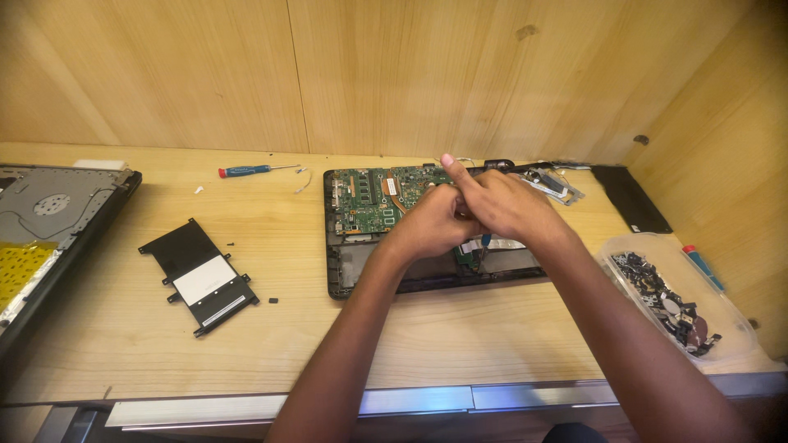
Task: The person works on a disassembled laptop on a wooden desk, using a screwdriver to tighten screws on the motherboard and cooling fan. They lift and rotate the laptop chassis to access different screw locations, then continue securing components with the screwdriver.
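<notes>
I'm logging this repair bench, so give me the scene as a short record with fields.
surface: wooden table with wooden walls behind
centre: opened laptop with its green circuit board exposed
left hand: over the laptop, pressed against the right hand
right hand: over the laptop, forefinger stretched out
left of laptop: flat black battery
far edge: screwdriver with red and blue handle
right: clear tray of small parts
far left: second opened device

Both hands (468, 215) over opened laptop (365, 221)
</notes>
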